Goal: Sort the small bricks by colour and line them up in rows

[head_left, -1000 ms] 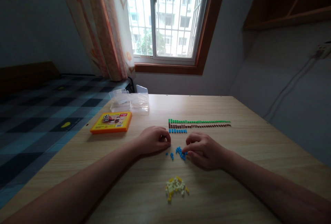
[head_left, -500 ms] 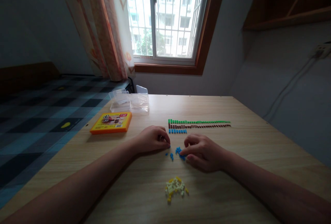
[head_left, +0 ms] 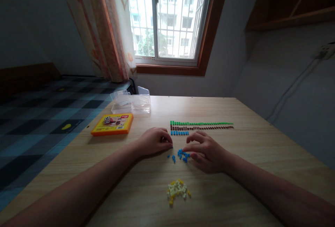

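Note:
My left hand (head_left: 158, 138) rests on the table, thumb and fingers pinched together at a tiny blue building brick (head_left: 172, 147) that peeks out at the tips. To its right, my right hand (head_left: 206, 152) hovers with fingers apart at the edge of a small pile of blue bricks (head_left: 180, 154); nothing shows between them. A few more blue bricks (head_left: 173, 158) lie loose between the hands. Just beyond them runs a short row of blue bricks (head_left: 179, 133), below longer rows of brown bricks (head_left: 183, 128) and green bricks (head_left: 193, 124).
Nearer me lies a heap of cream and yellow bricks (head_left: 177, 189). An orange and yellow box (head_left: 112, 124) sits at the left of the wooden table (head_left: 251, 185), with clear plastic containers (head_left: 131, 104) behind it. A checked bed (head_left: 52, 115) adjoins the left side.
My right hand's fingers have lifted off the blue pile and spread slightly, uncovering more of the bricks. My left hand has hardly moved.

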A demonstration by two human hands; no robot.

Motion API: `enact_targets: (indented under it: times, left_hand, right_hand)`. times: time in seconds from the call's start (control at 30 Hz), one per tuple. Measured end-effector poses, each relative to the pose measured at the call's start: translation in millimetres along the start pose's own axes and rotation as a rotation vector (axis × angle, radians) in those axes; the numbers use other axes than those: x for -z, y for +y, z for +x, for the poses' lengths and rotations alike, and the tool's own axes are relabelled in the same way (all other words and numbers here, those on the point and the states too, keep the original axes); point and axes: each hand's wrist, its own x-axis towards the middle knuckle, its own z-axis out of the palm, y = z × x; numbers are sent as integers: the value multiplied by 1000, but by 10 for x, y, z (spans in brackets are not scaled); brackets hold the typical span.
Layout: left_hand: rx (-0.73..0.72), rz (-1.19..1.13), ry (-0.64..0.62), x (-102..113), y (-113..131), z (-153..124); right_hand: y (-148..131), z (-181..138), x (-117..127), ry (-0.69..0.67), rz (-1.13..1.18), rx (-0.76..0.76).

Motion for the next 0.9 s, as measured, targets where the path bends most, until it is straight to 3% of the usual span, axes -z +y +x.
enact_targets:
  times: [0.47, 0.9]
  left_hand:
    - [-22, -21, 4, -16, -32, 11]
    - [7, 11, 33, -41, -26, 11]
  right_hand:
    - [-67, 17, -17, -233, -95, -66]
    - [68, -40, -83, -63, -101, -195]
